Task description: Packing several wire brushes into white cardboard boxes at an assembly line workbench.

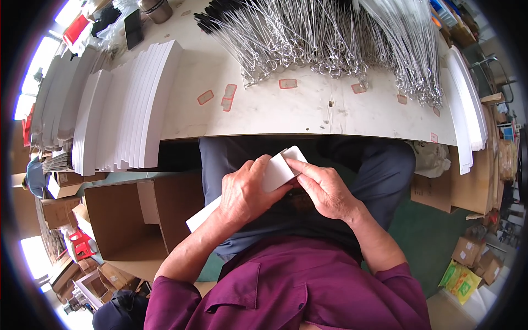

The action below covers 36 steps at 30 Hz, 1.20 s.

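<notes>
A long, narrow white carton (pixel 276 174) slants across my lap, below the table's front edge. My left hand (pixel 247 190) is wrapped round its middle, with the lower end sticking out past my left wrist. At the upper end a flap stands up from the box. My right hand (pixel 323 190) has its fingers at that end, the fingertips touching the flap and the thumb close beneath. Whether anything lies inside the carton is hidden.
Stacks of flat white cartons (pixel 129 104) stand on the table's left, more white cartons (pixel 465 104) at its right edge. Thin wire brushes with looped ends (pixel 324 41) are heaped at the back. A big open cardboard box (pixel 121 220) sits at my left, below the table (pixel 264 113).
</notes>
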{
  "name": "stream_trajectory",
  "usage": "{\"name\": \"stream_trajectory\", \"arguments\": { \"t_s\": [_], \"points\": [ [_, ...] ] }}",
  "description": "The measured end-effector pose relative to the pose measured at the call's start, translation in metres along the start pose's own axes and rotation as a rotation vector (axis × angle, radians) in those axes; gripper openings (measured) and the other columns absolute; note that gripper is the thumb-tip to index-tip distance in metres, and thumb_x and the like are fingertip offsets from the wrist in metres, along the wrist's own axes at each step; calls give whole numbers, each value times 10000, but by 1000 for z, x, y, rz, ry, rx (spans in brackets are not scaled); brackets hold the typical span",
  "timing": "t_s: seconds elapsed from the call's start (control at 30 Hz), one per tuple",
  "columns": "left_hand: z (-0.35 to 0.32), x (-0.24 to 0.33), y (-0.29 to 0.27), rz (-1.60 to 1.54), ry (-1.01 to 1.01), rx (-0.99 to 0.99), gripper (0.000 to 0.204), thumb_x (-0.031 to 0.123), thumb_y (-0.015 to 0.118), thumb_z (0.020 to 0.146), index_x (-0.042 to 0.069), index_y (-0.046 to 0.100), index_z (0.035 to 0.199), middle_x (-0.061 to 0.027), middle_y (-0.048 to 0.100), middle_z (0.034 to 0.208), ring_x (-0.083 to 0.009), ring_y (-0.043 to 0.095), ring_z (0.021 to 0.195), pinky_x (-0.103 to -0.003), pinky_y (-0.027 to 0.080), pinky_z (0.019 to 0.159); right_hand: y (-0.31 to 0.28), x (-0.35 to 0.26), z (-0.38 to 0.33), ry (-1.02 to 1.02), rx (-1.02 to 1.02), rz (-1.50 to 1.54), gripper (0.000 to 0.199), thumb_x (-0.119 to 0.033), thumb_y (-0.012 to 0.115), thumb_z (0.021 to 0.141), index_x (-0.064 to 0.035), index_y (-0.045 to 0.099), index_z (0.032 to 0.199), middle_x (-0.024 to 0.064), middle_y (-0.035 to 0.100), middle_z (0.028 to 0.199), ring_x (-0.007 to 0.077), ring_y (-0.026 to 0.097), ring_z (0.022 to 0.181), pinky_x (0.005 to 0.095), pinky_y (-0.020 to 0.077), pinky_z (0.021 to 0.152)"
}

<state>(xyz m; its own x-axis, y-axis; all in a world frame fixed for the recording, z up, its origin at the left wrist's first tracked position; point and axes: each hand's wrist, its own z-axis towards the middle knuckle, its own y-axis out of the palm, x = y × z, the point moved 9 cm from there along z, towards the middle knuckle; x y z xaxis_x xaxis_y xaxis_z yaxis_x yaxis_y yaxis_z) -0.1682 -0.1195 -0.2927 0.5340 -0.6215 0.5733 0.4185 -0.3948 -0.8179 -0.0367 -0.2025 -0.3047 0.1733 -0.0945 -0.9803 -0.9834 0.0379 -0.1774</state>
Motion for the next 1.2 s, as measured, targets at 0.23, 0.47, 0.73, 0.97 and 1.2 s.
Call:
{"name": "stream_trajectory", "arguments": {
  "t_s": [0.23,0.47,0.73,0.97,1.2],
  "points": [
    [3,5,-1,-124,7,-52,653,248,892,756,-20,600,1276,-199,731,1072,-361,743,923,-429,617,778,-4,1,-2,-53,87,91,365,-74,482,1084,31,554,1426,210,732,1153,228,741,947,341,584,848],
    [1,4,-2,-183,-15,-79,638,286,835,803,-15,577,1303,-223,715,1130,-382,739,970,-462,617,789,-3,8,-7,16,272,225,405,-110,498,1089,14,505,1474,146,739,1026,152,704,830,307,572,757],
    [-6,9,4,-139,1,-113,685,291,840,800,12,542,1350,-229,704,1138,-385,738,944,-471,616,779,-8,19,-5,125,311,238,311,-133,586,1062,39,635,1316,61,709,802,84,651,674,239,531,616],
    [-5,9,6,-211,19,-46,715,241,838,791,67,503,1398,-232,704,1129,-396,737,948,-481,615,778,0,14,-6,57,373,99,277,-82,631,1026,47,672,1268,68,714,788,75,636,628,249,532,570],
    [3,8,11,-298,-15,-79,665,175,863,787,100,518,1351,-193,722,1111,-360,746,968,-429,620,808,-1,14,-5,120,343,148,282,-58,619,1030,45,665,1288,42,703,789,62,610,615,243,519,551]
  ]
}}
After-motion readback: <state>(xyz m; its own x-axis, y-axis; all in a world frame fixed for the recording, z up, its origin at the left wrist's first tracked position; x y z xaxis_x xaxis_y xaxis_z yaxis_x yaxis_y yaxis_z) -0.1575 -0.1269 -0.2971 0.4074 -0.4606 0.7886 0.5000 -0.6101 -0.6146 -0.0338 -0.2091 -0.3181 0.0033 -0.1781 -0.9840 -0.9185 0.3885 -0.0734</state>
